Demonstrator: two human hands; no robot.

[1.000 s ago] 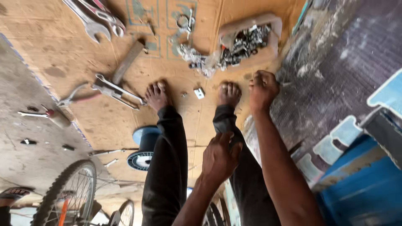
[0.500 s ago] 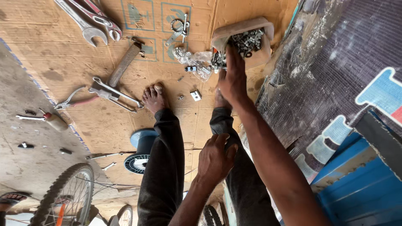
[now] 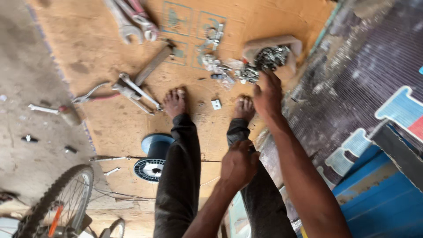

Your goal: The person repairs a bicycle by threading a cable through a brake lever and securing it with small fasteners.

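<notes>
Right hand has pulled back slightly from the tray of nuts, fingers loosely open, searching step. Left hand closed at knee, contents unclear. Next: pinch precisely.

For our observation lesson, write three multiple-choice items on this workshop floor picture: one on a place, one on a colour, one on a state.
1. Where is the right hand?
A. at the metal parts by the tray
B. on the bicycle wheel
C. on a wrench

2. What colour is the spool?
A. red
B. blue
C. yellow

3. How are the feet?
A. in boots
B. bare
C. in sandals

Answers:
1 A, its fingers reach the heap of small parts spilling from the tray.
2 B, its drum and rim are blue.
3 B, the toes show with no footwear on the board.
</notes>
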